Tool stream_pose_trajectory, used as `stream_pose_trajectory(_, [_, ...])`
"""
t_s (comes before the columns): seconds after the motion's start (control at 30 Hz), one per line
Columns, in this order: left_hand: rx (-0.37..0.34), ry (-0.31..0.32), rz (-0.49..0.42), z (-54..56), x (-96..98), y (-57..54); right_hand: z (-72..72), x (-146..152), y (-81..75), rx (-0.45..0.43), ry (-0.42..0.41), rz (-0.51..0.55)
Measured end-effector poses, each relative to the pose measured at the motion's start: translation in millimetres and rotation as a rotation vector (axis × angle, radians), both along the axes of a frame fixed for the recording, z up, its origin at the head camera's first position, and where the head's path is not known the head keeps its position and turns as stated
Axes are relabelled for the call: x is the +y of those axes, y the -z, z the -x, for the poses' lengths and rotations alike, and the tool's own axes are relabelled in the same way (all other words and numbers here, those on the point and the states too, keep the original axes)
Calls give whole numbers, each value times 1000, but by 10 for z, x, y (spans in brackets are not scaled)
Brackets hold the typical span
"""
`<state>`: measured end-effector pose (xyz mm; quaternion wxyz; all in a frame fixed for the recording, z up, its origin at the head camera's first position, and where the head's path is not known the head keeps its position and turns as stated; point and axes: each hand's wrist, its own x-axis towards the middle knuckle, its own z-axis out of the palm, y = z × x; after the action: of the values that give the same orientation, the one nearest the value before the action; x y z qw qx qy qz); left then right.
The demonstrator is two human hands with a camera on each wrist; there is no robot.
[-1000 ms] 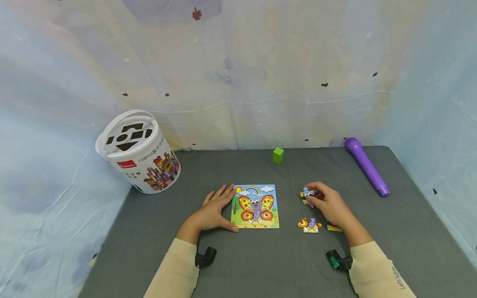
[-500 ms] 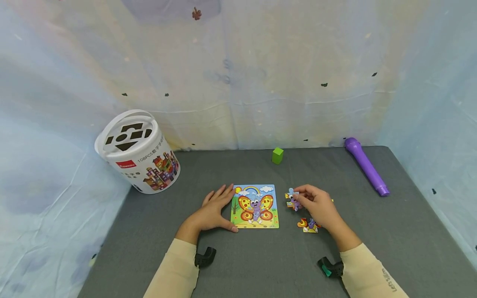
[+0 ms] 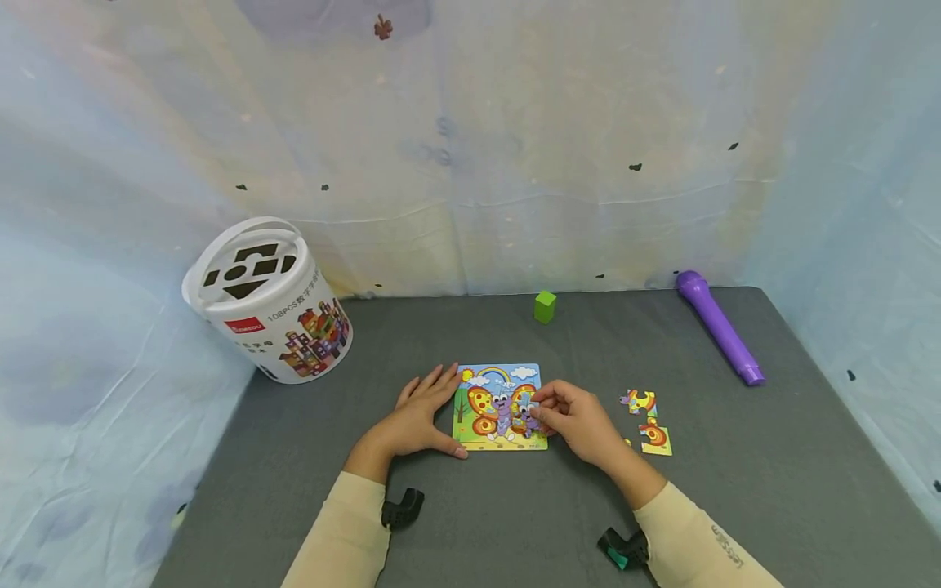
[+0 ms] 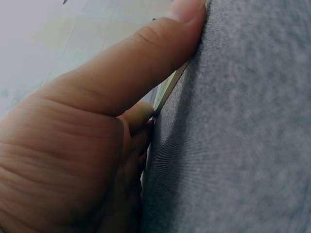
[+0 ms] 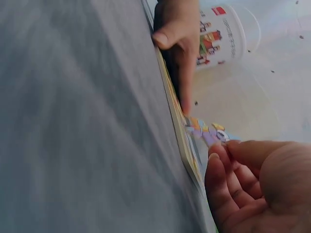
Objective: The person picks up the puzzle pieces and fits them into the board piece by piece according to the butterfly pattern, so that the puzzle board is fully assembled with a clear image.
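Note:
A square puzzle board (image 3: 465,437) printed with a butterfly lies on the table. Along its left edge rests my left hand (image 3: 419,420), fingers spread and thumb at the near corner; in the left wrist view the thumb (image 4: 131,68) touches the board's edge (image 4: 170,90). Over the board's right part, my right hand (image 3: 584,425) pinches a purple-and-yellow puzzle piece (image 3: 526,420) between thumb and fingers. In the right wrist view this puzzle piece (image 5: 209,132) stands tilted above the board; whether its lower end touches is unclear.
Loose puzzle pieces (image 3: 657,439) lie right of my right hand, one mostly hidden by the wrist. A green block (image 3: 545,307) stands near the back edge. A purple toy microphone (image 3: 720,328) lies back right; a white lidded bucket (image 3: 283,314) stands back left.
My right hand has moved left with the pinched puzzle piece, from beside the loose pieces to over the board. More loose pieces are now uncovered. My left hand has stayed put.

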<state>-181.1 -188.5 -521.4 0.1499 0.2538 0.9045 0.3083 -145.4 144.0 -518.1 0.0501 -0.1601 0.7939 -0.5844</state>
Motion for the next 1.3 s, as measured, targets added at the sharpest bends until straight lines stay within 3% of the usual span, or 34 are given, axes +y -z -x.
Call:
stream_pose_trajectory(0.3, [-8, -9, -12, -9, 0, -22, 94, -299, 29, -24, 33, 52])
stream_pose_trajectory(0.63, [-13, -9, -17, -19, -5, -13, 164, -484, 63, -18, 105, -69])
stream_pose_trajectory(0.8, [-17, -11, -13, -21, -7, -14, 127, -475, 53, 47, 141, -153])
stream_pose_trajectory(0.9, [-18, -13, -7, -23, -1, -23, 83, -454, 34, 149, 139, -234])
stream_pose_trajectory(1.0, [-17, -14, -9, -22, 8, -26, 32, -437, -3, 286, 60, -342])
stream_pose_trajectory(1.1, [-15, -14, -13, -23, 10, -22, -18, -433, -30, 388, -74, -490])
stream_pose_trajectory(1.2, [-15, -14, -14, -22, 7, -17, -56, -442, -34, 413, -183, -629])
stream_pose_trajectory(1.3, [-13, -13, -13, -17, 6, -12, -88, -453, -29, 416, -219, -739])
